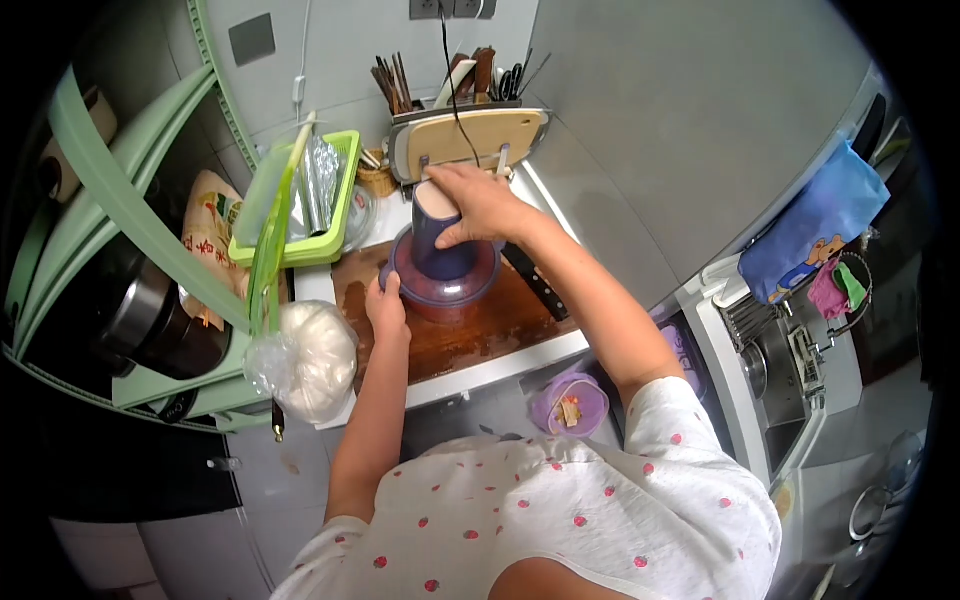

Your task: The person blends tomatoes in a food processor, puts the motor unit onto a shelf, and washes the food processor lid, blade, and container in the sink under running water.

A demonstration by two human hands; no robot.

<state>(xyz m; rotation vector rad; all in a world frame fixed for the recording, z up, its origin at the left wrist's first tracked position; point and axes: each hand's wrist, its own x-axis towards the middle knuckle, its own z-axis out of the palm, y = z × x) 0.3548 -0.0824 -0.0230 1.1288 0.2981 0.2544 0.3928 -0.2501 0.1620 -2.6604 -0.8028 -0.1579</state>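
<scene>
An electric food chopper with a dark blue motor head point(440, 262) and a clear, purple-rimmed bowl point(478, 285) stands on a brown wooden cutting board point(410, 355). My right hand point(485, 208) is wrapped over the top of the motor head, thumb on the near side. At the bowl's left side, my left hand point(387, 310) grips the rim or handle; its fingers are partly hidden. Reddish contents show dimly through the bowl. A black-handled knife point(537, 285) lies on the board, right of the chopper. A black cord point(449, 75) runs down from the wall socket behind it.
Left of the board are a green basket point(340, 235), green onions point(270, 250) and a tied plastic bag of white contents point(318, 360). Behind stands a rack with knives, chopsticks and a light board point(470, 145). A purple bin point(570, 404) sits below the counter; a sink point(790, 380) is right.
</scene>
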